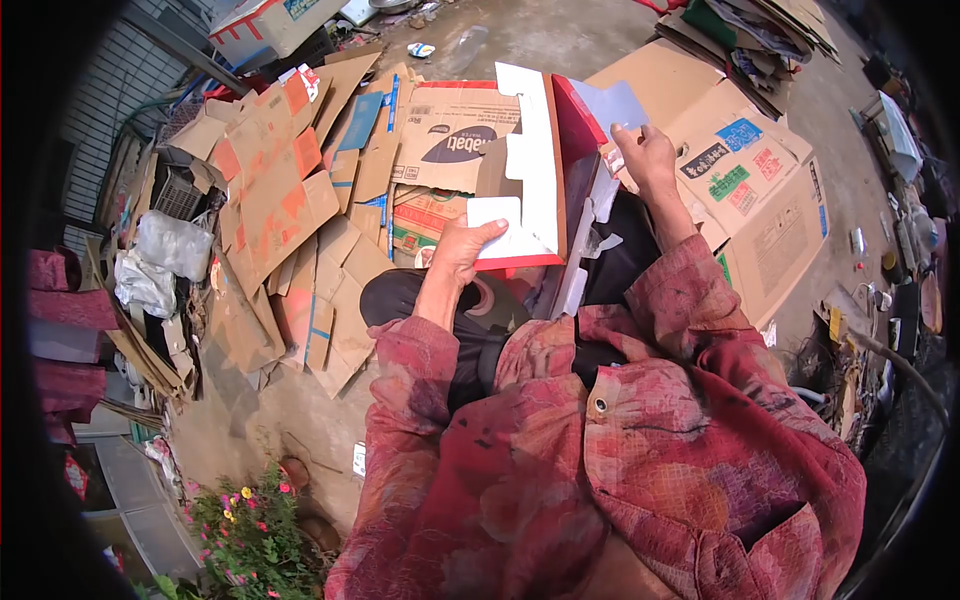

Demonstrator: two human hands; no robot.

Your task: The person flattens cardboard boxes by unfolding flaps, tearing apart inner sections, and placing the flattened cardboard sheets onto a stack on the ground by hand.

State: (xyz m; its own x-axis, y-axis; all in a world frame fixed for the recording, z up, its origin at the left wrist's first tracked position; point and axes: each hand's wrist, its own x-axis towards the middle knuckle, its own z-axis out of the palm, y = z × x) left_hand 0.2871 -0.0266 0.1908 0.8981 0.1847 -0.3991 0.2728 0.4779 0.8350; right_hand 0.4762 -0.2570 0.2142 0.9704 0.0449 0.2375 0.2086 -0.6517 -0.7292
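Observation:
A red-and-white cardboard box (531,165), partly opened out, stands over my lap with white inner sides and torn edges. My left hand (465,245) is closed on its lower left white panel, thumb lying on top. My right hand (645,158) is at the far right side of the same box, fingers bent against a pale flap next to a red panel. What lies under those right fingers is partly hidden. Loose torn white flaps (572,287) hang between my knees.
Flattened brown cartons (270,190) are heaped at the left. A printed carton (455,140) lies beyond the box. A large brown carton (770,240) lies at the right. More flat cardboard (740,45) is stacked at the back right. A flowering plant (255,535) stands at lower left.

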